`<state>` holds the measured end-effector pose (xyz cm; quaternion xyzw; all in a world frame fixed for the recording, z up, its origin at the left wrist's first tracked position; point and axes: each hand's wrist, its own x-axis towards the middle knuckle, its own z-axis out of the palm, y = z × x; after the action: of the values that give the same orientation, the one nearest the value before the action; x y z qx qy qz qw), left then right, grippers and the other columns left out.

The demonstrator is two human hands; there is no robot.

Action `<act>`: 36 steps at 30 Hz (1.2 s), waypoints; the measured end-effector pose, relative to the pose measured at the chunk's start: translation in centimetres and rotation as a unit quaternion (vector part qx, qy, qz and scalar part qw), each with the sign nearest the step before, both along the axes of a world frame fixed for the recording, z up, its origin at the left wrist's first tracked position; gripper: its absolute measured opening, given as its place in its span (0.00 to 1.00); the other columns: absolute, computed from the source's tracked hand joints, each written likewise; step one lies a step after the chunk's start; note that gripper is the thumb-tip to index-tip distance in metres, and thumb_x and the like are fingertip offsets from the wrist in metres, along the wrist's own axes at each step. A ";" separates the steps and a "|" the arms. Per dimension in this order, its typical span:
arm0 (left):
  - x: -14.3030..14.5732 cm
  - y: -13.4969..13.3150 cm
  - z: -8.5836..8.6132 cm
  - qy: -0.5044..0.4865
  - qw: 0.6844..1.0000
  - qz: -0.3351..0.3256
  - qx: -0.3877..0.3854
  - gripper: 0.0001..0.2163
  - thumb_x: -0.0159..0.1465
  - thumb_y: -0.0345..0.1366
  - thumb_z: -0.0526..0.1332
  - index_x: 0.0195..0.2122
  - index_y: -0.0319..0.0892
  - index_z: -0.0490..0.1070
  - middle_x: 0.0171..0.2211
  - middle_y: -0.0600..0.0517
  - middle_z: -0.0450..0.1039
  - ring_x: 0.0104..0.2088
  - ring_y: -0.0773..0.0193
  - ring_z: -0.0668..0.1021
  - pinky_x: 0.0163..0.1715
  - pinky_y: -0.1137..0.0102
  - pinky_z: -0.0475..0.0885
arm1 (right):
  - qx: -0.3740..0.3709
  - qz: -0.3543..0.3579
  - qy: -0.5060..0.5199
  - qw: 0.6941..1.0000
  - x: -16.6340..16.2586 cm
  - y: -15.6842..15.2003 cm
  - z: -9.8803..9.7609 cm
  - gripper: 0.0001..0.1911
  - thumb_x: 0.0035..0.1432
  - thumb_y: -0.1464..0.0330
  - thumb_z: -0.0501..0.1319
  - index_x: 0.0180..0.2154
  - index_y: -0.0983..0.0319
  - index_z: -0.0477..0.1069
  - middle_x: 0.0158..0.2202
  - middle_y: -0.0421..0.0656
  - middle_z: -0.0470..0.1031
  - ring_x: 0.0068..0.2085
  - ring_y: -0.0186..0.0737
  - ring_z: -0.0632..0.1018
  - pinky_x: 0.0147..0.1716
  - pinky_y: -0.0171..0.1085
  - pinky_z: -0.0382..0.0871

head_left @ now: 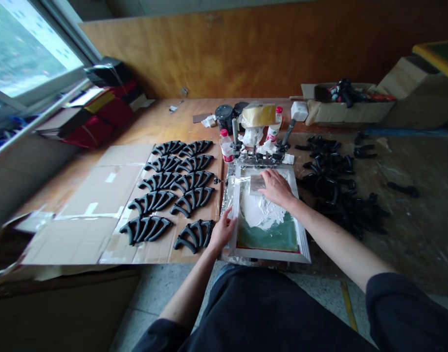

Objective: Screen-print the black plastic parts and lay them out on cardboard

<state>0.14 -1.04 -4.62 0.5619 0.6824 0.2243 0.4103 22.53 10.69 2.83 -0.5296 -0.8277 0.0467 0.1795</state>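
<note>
A screen printing frame [302, 239] lies flat in front of me, its green mesh [268, 238] partly covered with thick white ink [260, 212]. My right hand [276, 187] is closed on a flat, greyish scraper [257, 185] over the upper part of the mesh. At the frame's left edge is my left hand [222, 230], its fingers bent against the rim; the fingertips are partly hidden. Behind the frame stands a metal hinge clamp [258, 159] with upright posts. Whatever lies under the screen is hidden.
Black curved handles [146, 230] lie in fanned rows on cardboard [88, 230] to the left. More black handles [334, 190] are heaped at right. Bottles with red caps [227, 146], a dark tub [224, 117] and an open carton [348, 115] stand behind.
</note>
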 end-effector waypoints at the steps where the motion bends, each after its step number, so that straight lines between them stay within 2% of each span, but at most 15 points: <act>1: 0.0 0.0 0.0 0.003 1.000 -0.001 -0.003 0.25 0.66 0.46 0.53 0.63 0.46 0.60 0.29 0.54 0.72 0.29 0.64 0.74 0.29 0.73 0.62 | -0.032 0.011 -0.014 0.999 -0.6 -0.5 -0.3 0.13 0.53 0.69 0.67 0.42 0.62 0.72 0.43 0.48 0.74 0.47 0.50 0.74 0.44 0.44 0.70; 3: -0.1 0.0 0.1 0.007 1.000 -0.001 -0.008 0.25 0.66 0.47 0.52 0.63 0.45 0.61 0.30 0.53 0.73 0.31 0.63 0.75 0.31 0.72 0.63 | -0.063 0.045 -0.033 0.996 -0.7 -2.3 -1.1 0.04 0.56 0.72 0.62 0.36 0.61 0.72 0.36 0.45 0.75 0.41 0.46 0.75 0.40 0.41 0.69; 7: -0.1 -0.1 0.1 0.004 1.000 0.005 -0.019 0.24 0.66 0.48 0.52 0.61 0.46 0.63 0.33 0.52 0.75 0.34 0.61 0.76 0.33 0.71 0.65 | -0.039 0.206 -0.045 0.977 1.6 -6.6 -2.0 0.11 0.56 0.79 0.56 0.37 0.61 0.73 0.36 0.45 0.75 0.41 0.43 0.74 0.40 0.38 0.66; 9: 0.0 -0.2 0.0 -0.002 1.000 0.008 -0.020 0.24 0.66 0.48 0.52 0.61 0.45 0.63 0.34 0.51 0.76 0.35 0.61 0.77 0.33 0.71 0.65 | -0.051 0.282 -0.046 0.957 2.8 -7.5 -1.6 0.13 0.54 0.80 0.56 0.38 0.61 0.74 0.36 0.44 0.76 0.40 0.42 0.74 0.40 0.38 0.66; 11: 0.0 -0.2 0.0 -0.005 1.000 0.011 -0.019 0.24 0.66 0.48 0.52 0.61 0.45 0.64 0.35 0.50 0.76 0.36 0.60 0.77 0.33 0.71 0.65 | -0.082 0.306 -0.042 0.948 3.2 -7.2 -0.9 0.12 0.52 0.79 0.58 0.35 0.60 0.74 0.33 0.42 0.76 0.37 0.41 0.75 0.38 0.37 0.67; 13: -0.1 -0.2 -0.1 -0.008 1.000 0.011 -0.015 0.24 0.66 0.48 0.52 0.60 0.45 0.64 0.36 0.50 0.76 0.36 0.60 0.77 0.33 0.71 0.65 | -0.096 0.270 -0.018 0.958 2.9 -6.5 -0.5 0.10 0.52 0.77 0.59 0.34 0.58 0.75 0.31 0.39 0.76 0.36 0.40 0.75 0.36 0.36 0.67; 16: -0.2 -0.1 -0.1 -0.012 1.000 0.012 -0.011 0.24 0.65 0.49 0.53 0.59 0.45 0.65 0.36 0.50 0.76 0.35 0.60 0.77 0.33 0.71 0.66 | -0.052 0.210 0.026 0.976 2.0 -6.5 -1.3 0.15 0.53 0.79 0.58 0.40 0.58 0.76 0.39 0.42 0.79 0.41 0.41 0.77 0.41 0.38 0.69; 19: -0.2 -0.1 0.0 -0.014 1.000 0.015 -0.011 0.24 0.65 0.49 0.54 0.59 0.45 0.66 0.35 0.50 0.76 0.35 0.60 0.77 0.33 0.71 0.66 | -0.017 0.234 0.036 0.972 2.3 -8.1 -2.9 0.23 0.52 0.82 0.55 0.46 0.60 0.75 0.47 0.45 0.78 0.46 0.43 0.77 0.45 0.40 0.70; 21: -0.2 -0.1 0.1 -0.017 1.000 0.015 -0.015 0.24 0.65 0.49 0.54 0.59 0.46 0.66 0.35 0.50 0.76 0.35 0.60 0.77 0.33 0.71 0.66 | -0.029 0.254 0.039 0.966 3.0 -8.9 -3.3 0.23 0.51 0.82 0.56 0.47 0.60 0.75 0.48 0.45 0.78 0.46 0.43 0.77 0.45 0.40 0.70; 24: -0.2 -0.1 0.5 -0.022 0.999 0.019 -0.022 0.24 0.64 0.49 0.54 0.58 0.44 0.66 0.34 0.50 0.75 0.34 0.61 0.76 0.32 0.72 0.65 | -0.077 0.235 0.041 0.968 3.1 -7.9 -2.4 0.17 0.54 0.77 0.59 0.44 0.57 0.76 0.42 0.41 0.79 0.42 0.41 0.78 0.42 0.37 0.71; 27: -0.3 -0.1 1.5 -0.041 0.999 0.020 -0.023 0.24 0.64 0.48 0.56 0.58 0.44 0.67 0.28 0.53 0.73 0.28 0.64 0.74 0.28 0.73 0.64 | -0.076 0.126 0.060 0.987 1.5 -4.5 -0.5 0.16 0.58 0.70 0.62 0.49 0.54 0.74 0.42 0.40 0.79 0.41 0.41 0.78 0.40 0.36 0.70; 29: -0.5 -0.1 2.7 -0.068 0.997 0.019 -0.021 0.26 0.63 0.49 0.56 0.60 0.44 0.65 0.24 0.55 0.70 0.24 0.66 0.71 0.26 0.74 0.63 | -0.057 0.063 0.061 0.994 0.6 -1.9 1.1 0.25 0.57 0.67 0.65 0.57 0.52 0.68 0.47 0.41 0.78 0.44 0.43 0.78 0.42 0.38 0.70; 31: -0.7 0.0 4.4 -0.119 0.993 0.019 -0.014 0.28 0.63 0.50 0.56 0.62 0.44 0.63 0.23 0.56 0.68 0.21 0.68 0.68 0.23 0.74 0.62 | -0.041 0.023 0.054 0.997 1.0 0.4 2.6 0.32 0.55 0.65 0.67 0.60 0.51 0.64 0.46 0.42 0.77 0.42 0.44 0.78 0.42 0.39 0.71; 34: -0.6 0.4 7.9 -0.214 0.976 0.035 0.016 0.26 0.65 0.54 0.53 0.58 0.42 0.68 0.23 0.55 0.68 0.20 0.69 0.67 0.20 0.75 0.61 | -0.009 -0.041 0.099 0.994 5.2 2.7 4.1 0.27 0.57 0.62 0.65 0.58 0.55 0.68 0.39 0.42 0.77 0.34 0.40 0.77 0.38 0.39 0.71; 36: -0.1 1.1 10.5 -0.275 0.959 0.057 0.037 0.26 0.65 0.57 0.50 0.50 0.41 0.73 0.24 0.53 0.69 0.20 0.70 0.67 0.19 0.75 0.61 | 0.015 -0.112 0.158 0.981 9.3 3.4 3.8 0.20 0.61 0.63 0.60 0.54 0.60 0.71 0.35 0.42 0.77 0.29 0.36 0.76 0.33 0.36 0.71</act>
<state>0.00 0.02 5.84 0.4534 0.5651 0.4185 0.5477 31.83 14.12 6.61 -0.6024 -0.7248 0.0968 0.3200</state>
